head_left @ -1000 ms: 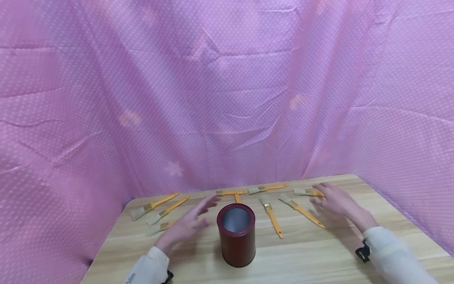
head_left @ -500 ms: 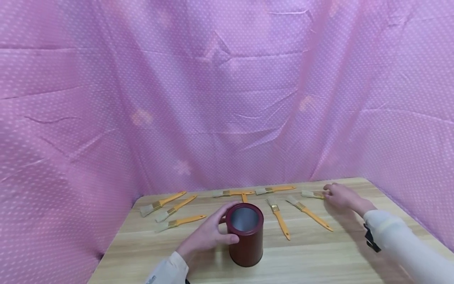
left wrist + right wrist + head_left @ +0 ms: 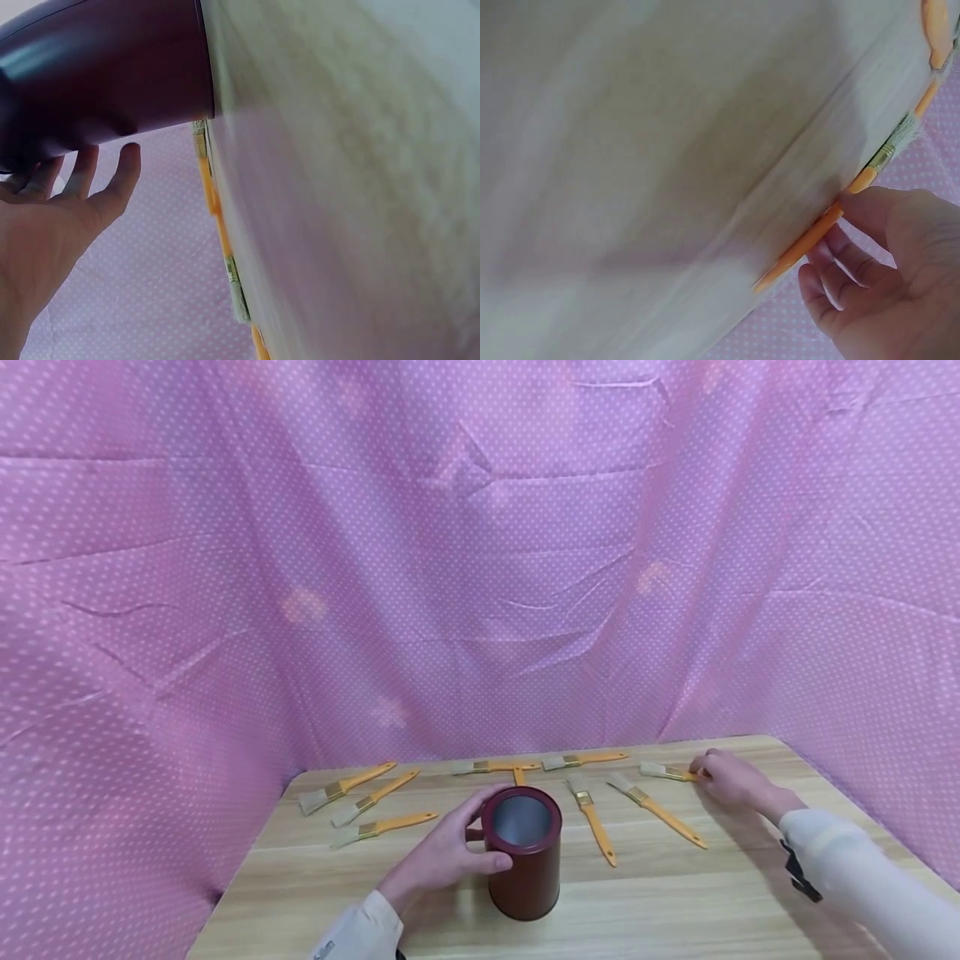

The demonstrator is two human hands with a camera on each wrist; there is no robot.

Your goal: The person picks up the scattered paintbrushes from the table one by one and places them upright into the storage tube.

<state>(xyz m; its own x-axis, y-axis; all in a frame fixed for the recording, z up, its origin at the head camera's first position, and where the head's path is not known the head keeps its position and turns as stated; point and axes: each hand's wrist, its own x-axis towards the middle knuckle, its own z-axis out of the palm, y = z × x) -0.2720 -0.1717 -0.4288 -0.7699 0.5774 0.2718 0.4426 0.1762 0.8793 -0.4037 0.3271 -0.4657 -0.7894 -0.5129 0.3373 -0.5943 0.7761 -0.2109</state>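
Note:
A dark red, lidless canister (image 3: 524, 881) stands upright on the wooden table (image 3: 637, 910). My left hand (image 3: 447, 852) grips its left side, thumb in front and fingers behind; in the left wrist view several curled fingers (image 3: 120, 180) lie along the dark wall. At the table's far right, my right hand (image 3: 733, 779) pinches the orange handle of a paintbrush (image 3: 666, 772). In the right wrist view thumb and fingers close on that handle (image 3: 806, 244), which still lies along the tabletop. Its pale bristles point left.
Right of the canister lie two paintbrushes, one nearer (image 3: 596, 827) and one farther right (image 3: 660, 814). Several more lie along the back edge, including one brush (image 3: 588, 761). Left of the canister are three brushes, the nearest brush (image 3: 390, 827) beside my left hand. Pink dotted cloth (image 3: 480, 610) hangs behind.
My left hand has moved right from beside the canister and taken hold of it. My right hand has come down on the far-right paintbrush and pinched its handle. The view has shifted slightly.

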